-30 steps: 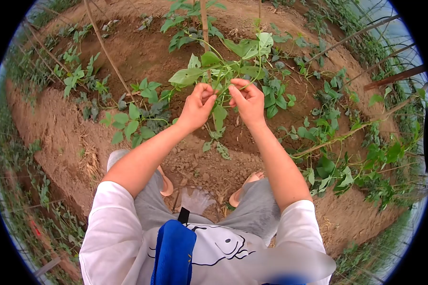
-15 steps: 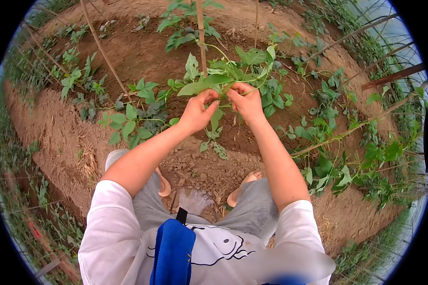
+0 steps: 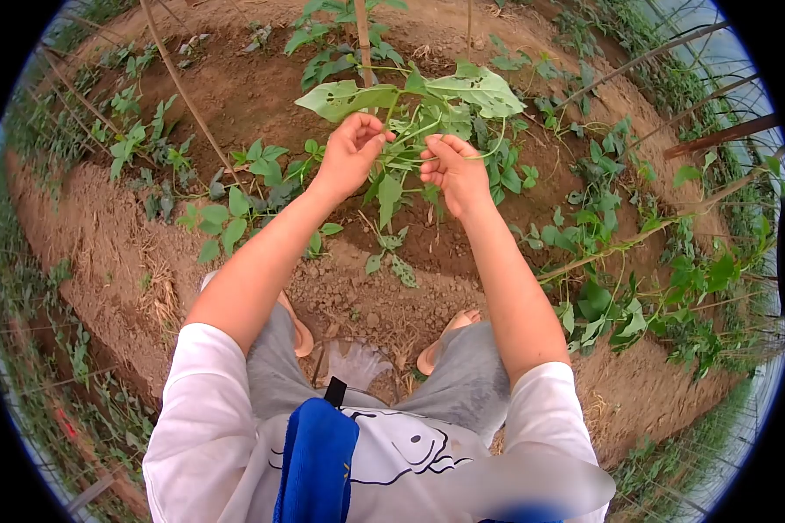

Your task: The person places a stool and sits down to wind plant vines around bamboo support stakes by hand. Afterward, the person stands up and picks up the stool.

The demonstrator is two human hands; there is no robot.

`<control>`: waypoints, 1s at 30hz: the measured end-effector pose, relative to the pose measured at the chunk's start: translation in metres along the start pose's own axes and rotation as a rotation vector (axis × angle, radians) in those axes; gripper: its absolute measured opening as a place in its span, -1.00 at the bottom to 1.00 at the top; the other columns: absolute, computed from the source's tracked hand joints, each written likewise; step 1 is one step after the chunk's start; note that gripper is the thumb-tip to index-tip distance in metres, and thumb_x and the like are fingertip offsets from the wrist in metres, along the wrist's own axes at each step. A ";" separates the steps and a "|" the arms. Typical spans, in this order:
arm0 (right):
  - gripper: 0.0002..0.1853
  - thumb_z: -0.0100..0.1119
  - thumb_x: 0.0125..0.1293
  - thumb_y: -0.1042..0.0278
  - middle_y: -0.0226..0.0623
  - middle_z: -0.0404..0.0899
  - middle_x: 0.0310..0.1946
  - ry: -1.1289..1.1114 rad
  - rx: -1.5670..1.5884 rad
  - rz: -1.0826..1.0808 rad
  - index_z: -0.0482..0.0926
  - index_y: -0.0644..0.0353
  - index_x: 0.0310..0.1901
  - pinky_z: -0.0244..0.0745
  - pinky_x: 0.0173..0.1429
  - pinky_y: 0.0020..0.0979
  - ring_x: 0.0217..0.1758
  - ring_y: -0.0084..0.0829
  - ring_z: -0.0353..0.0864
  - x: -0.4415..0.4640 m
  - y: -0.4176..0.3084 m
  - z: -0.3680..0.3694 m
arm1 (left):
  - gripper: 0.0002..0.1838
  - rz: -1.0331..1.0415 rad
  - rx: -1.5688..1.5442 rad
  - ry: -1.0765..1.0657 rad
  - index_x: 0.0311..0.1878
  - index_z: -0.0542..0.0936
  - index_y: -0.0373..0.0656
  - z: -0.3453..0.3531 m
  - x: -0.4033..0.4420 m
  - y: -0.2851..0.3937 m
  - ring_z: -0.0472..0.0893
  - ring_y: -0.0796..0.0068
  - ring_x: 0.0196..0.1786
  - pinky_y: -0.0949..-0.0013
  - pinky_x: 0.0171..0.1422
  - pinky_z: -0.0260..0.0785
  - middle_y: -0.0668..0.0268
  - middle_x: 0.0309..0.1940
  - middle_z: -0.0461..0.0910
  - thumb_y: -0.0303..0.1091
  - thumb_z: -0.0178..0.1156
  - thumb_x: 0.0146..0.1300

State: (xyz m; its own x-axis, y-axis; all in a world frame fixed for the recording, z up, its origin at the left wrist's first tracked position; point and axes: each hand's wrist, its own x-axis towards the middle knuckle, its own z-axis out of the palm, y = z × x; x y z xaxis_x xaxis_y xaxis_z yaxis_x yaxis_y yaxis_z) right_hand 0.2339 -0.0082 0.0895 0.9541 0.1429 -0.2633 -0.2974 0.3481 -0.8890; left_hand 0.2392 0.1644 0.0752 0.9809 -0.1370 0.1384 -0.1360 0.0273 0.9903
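A leafy green vine with broad, hole-marked leaves stands in front of me, beside an upright bamboo stake. My left hand is closed in a pinch at the vine's left side, just below a wide leaf. To the right, my right hand pinches a thin stem of the vine that curves out to the right. Between the two hands, several stems cross. The exact stems under my left fingertips are partly hidden. A large pale leaf spreads above my right hand.
Low plants grow at the left and right. A slanted stake leans at the upper left, and a vine-wrapped pole crosses the right side. Brown soil and my sandalled feet lie below the hands.
My left hand has moved up and left, and the hands are farther apart. The vine's large leaves have spread and turned, their pale undersides now showing more.
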 end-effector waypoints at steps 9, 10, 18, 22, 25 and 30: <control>-0.87 0.07 0.10 0.39 -0.36 0.44 -0.55 0.045 0.228 0.021 0.40 0.23 -0.35 0.40 -0.51 -0.57 -0.58 -0.57 0.44 0.023 -0.006 -0.005 | -0.66 -0.043 -0.181 -0.110 -0.03 0.33 -0.21 -0.005 0.013 0.012 0.38 0.56 -0.05 0.46 0.04 0.17 0.31 -0.17 0.43 -0.47 0.04 0.08; -0.87 0.07 0.10 0.39 -0.36 0.44 -0.55 0.043 0.229 0.021 0.40 0.23 -0.35 0.40 -0.51 -0.57 -0.58 -0.57 0.44 0.026 -0.007 -0.005 | -0.65 -0.025 -0.206 -0.155 -0.04 0.34 -0.22 -0.004 0.014 0.013 0.37 0.54 -0.03 0.45 0.06 0.17 0.32 -0.17 0.43 -0.48 0.05 0.06; -0.84 0.03 0.13 0.35 -0.42 0.43 -0.54 0.037 0.202 0.092 0.44 0.23 -0.29 0.38 -0.49 -0.62 -0.55 -0.62 0.42 0.038 -0.012 -0.003 | -0.76 0.047 -0.300 -0.363 -0.27 0.49 -0.29 -0.008 0.010 0.027 0.41 0.59 -0.13 0.48 -0.02 0.21 0.36 -0.26 0.49 -0.62 0.00 -0.08; -0.87 0.05 0.11 0.35 -0.41 0.43 -0.57 0.051 0.207 0.118 0.43 0.21 -0.36 0.40 -0.49 -0.57 -0.57 -0.59 0.42 0.045 -0.007 -0.011 | -0.74 -0.026 -0.243 -0.493 -0.37 0.52 -0.30 -0.028 0.015 0.029 0.45 0.61 -0.26 0.52 -0.13 0.25 0.37 -0.37 0.52 -0.67 -0.09 -0.16; -0.88 0.04 0.11 0.35 -0.43 0.42 -0.57 0.066 0.231 0.149 0.43 0.20 -0.36 0.39 -0.50 -0.58 -0.57 -0.60 0.42 0.045 -0.005 -0.016 | -0.74 -0.013 -0.128 -0.521 -0.48 0.52 -0.33 -0.027 0.013 0.035 0.42 0.55 -0.35 0.48 -0.12 0.20 0.34 -0.51 0.49 -0.71 -0.16 -0.19; -0.87 0.02 0.13 0.33 -0.44 0.43 -0.56 0.033 0.275 0.143 0.43 0.21 -0.37 0.41 -0.49 -0.58 -0.56 -0.62 0.42 0.037 0.000 -0.027 | -0.69 0.099 -0.105 -0.521 -0.49 0.53 -0.33 -0.022 0.014 0.027 0.43 0.43 -0.19 0.39 0.06 0.15 0.29 -0.44 0.52 -0.74 -0.22 -0.26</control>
State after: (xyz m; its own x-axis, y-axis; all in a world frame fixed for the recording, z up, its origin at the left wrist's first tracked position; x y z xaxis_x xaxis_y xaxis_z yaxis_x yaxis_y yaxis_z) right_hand 0.2699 -0.0283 0.0694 0.9011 0.1804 -0.3944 -0.4232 0.5647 -0.7086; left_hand 0.2519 0.1848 0.1033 0.7611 -0.6012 0.2435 -0.1836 0.1604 0.9698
